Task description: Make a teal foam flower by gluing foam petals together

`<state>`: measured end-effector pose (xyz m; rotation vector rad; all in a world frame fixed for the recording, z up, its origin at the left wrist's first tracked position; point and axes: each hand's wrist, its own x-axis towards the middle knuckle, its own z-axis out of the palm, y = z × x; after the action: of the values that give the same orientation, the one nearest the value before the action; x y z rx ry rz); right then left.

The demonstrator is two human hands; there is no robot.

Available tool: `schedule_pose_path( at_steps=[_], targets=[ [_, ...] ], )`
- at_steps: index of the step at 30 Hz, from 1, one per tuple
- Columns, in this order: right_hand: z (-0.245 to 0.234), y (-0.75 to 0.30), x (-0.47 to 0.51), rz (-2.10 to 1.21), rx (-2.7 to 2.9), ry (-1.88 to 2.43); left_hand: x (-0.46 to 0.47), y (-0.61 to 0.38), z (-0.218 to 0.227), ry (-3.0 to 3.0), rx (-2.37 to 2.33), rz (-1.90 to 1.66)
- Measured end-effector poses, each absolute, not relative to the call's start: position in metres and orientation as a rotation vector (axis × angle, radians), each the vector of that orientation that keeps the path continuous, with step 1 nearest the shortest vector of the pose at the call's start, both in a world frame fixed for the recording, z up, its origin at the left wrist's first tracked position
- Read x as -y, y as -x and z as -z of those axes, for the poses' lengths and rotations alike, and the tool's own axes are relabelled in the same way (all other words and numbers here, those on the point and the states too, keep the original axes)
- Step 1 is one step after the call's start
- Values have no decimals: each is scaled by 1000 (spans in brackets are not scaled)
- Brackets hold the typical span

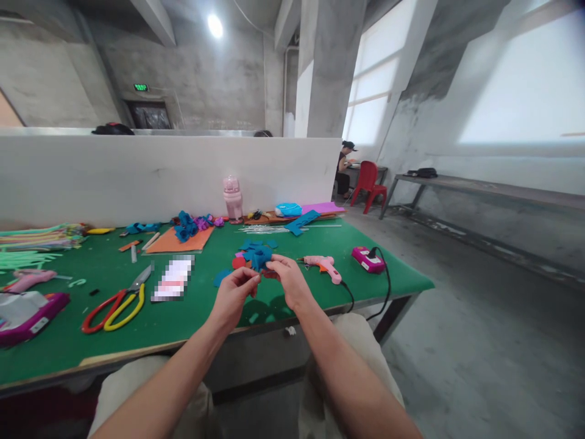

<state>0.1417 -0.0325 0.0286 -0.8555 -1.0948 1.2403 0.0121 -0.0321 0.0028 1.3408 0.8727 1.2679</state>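
Just over the counter's (183,329) near edge, the right hand (292,281) grips a ruffled blue piece (259,257), while the left hand (233,297) has its fingertips drawn close together just beside it, though I cannot tell whether they pinch anything. A pink glue gun (322,266) lies to the right of the hands, with a purple box (367,260) beyond it toward the counter's right edge. Scissors (119,306) lie open to the left near the front edge, and a pink bottle (233,200) stands upright at the back edge.
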Motion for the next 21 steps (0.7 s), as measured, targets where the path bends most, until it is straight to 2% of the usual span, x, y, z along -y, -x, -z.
schedule_pose_path(
  at_steps=[21],
  targets=[
    [-24,-138,34,-1112,1326,916,30,-13,3,-1318,-870,-1303]
  ],
)
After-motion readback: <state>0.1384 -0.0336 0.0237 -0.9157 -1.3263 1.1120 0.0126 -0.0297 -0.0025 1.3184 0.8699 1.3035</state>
